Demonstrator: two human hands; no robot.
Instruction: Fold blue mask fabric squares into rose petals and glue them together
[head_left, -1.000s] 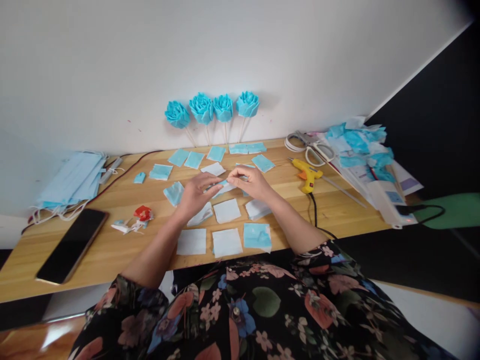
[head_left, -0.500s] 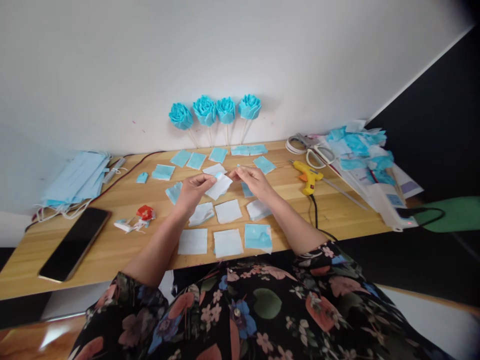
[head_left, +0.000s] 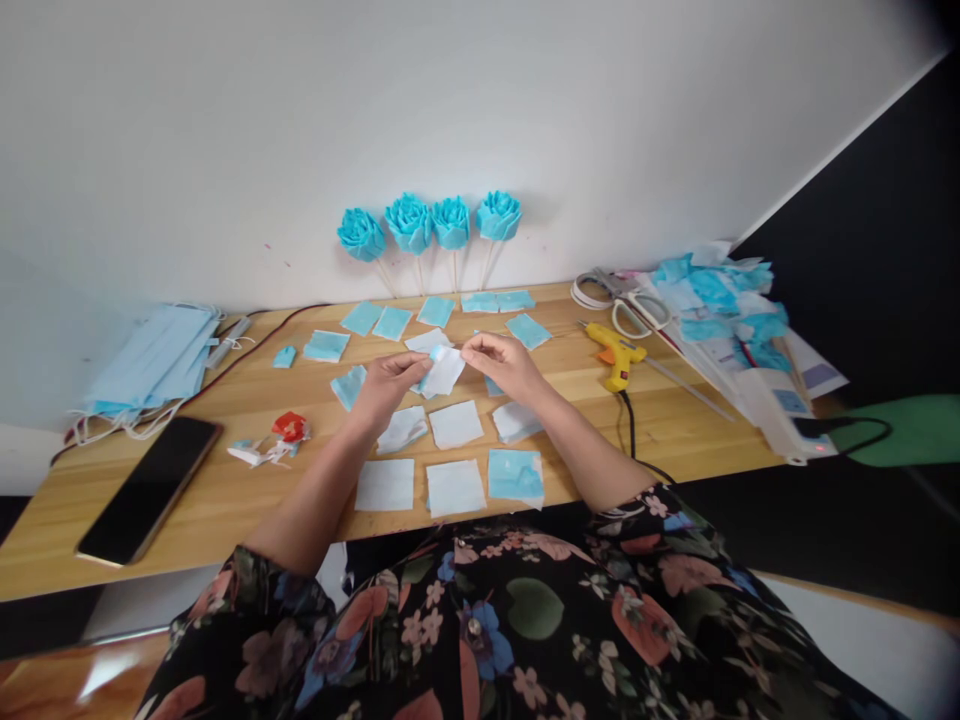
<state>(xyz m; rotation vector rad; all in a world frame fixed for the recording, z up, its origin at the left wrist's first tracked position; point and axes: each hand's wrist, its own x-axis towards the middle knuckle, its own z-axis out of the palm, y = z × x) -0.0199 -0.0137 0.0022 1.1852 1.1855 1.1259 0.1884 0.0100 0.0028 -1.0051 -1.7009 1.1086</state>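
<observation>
**Four flowers (head_left: 409,222) formed; one piece (head_left: 445,372) in hand**

Worktop (head_left: 247,385): masks (head_left: 146,355) piled at left, glue gun (head_left: 616,350) lying at right. Flowers on sticks lean on the wall (head_left: 262,150), apparently complete. Squares (head_left: 457,425), blue and white, lie flat around the hands; judged unshaped. Piece is above the worktop, between the hands, partly bent, so shaping looks incomplete. Left hand (head_left: 382,388): fingers pinch its left edge. Right hand (head_left: 511,368): fingers pinch its upper right corner. Smallest: one folded scrap (head_left: 284,356), set apart.

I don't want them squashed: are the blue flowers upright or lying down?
Upright: the blue flowers have their heads high above their sticks.
</observation>
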